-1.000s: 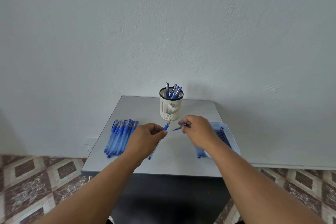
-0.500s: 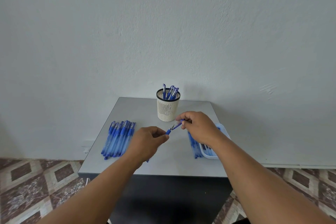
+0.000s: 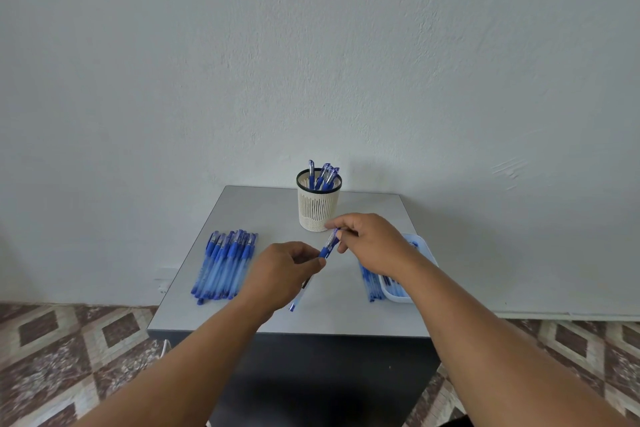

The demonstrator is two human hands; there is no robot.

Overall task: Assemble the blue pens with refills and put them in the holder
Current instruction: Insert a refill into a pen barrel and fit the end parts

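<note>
Both hands work on one blue pen [image 3: 328,247] above the middle of the grey table [image 3: 273,208]. My left hand [image 3: 282,276] grips its barrel, whose lower end sticks out below the palm. My right hand [image 3: 372,243] pinches the blue cap end at the top of the pen. A cream mesh holder [image 3: 318,208] with a black rim stands at the back, with several blue pens [image 3: 323,175] upright in it. A row of blue pens [image 3: 225,263] lies on the left of the table.
A light blue tray [image 3: 415,246] with refills sits at the right table edge, partly hidden by my right forearm. Several more blue refills [image 3: 370,282] lie beside it. A white wall rises behind the table; patterned floor tiles lie on both sides.
My right hand has brought the blue end piece onto the tip of the pen that my left hand holds, closing the gap between the two parts. The camera view has shifted slightly.
</note>
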